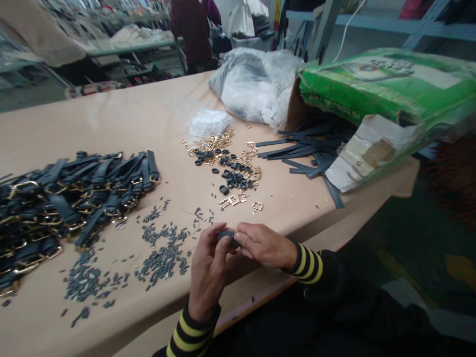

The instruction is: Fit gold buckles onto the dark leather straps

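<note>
My left hand (210,263) and my right hand (262,244) meet at the table's front edge. Between their fingertips is a small dark strap piece (227,237), gripped from both sides; its far parts are hidden by the fingers. Just beyond my hands lie gold buckles (257,206) and a group of dark loops (238,176). Many tiny dark pieces (161,260) are scattered to the left of my left hand. A heap of dark straps with gold buckles (100,173) covers the table's left side.
Flat dark strips (297,148) stick out beside a torn white carton (368,153) and a green box (372,84) at the right. Behind the buckles are a small clear bag (208,122) and a large plastic bag (260,84). Two people (191,32) are visible beyond the table (122,114).
</note>
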Tool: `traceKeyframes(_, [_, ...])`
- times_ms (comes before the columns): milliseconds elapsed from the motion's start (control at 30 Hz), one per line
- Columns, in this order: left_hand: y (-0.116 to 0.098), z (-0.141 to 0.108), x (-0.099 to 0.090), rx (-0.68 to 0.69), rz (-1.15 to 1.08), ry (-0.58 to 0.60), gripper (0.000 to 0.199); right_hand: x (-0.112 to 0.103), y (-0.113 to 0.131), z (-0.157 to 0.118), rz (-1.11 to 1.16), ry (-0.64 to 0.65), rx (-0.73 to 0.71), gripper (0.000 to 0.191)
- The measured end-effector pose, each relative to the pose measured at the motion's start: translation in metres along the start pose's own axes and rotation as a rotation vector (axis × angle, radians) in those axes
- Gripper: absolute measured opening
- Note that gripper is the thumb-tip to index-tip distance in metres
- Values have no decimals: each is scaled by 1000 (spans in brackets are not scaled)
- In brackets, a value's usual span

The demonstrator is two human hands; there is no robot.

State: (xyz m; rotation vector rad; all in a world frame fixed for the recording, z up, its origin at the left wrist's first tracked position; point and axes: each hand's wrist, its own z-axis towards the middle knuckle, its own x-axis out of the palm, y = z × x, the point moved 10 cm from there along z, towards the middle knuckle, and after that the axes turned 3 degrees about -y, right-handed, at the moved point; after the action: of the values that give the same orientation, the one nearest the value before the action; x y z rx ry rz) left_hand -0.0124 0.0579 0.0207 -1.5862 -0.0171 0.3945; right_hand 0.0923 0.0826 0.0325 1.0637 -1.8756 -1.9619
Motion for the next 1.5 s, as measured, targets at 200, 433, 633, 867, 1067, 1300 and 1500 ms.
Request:
traceKeyframes(200, [29,-3,18,-233,-65,126,23,5,-18,2,-26,-142,49,26])
traceKeyframes(433, [35,3,14,-224,13,129,35,3,-21,6,-64,-108,13,13])
traceKeyframes(633, [30,22,10,-178,93,168,35,14,-43,7,319,160,157,10])
traceKeyframes(867, [-13,83,18,299,642,125,20,-13,-64,19,530,-65,271,9])
traceKeyframes(1067, [-2,106,40,306,870,323,12,-13,-64,21,574,-62,248,12])
traceKeyframes(1300, [-2,98,35,170,700,331,14,-20,-66,21,545,-130,184,12])
traceKeyframes(1500, [-2,61,24,-200,254,391,27,-28,-59,20,418,-206,127,16])
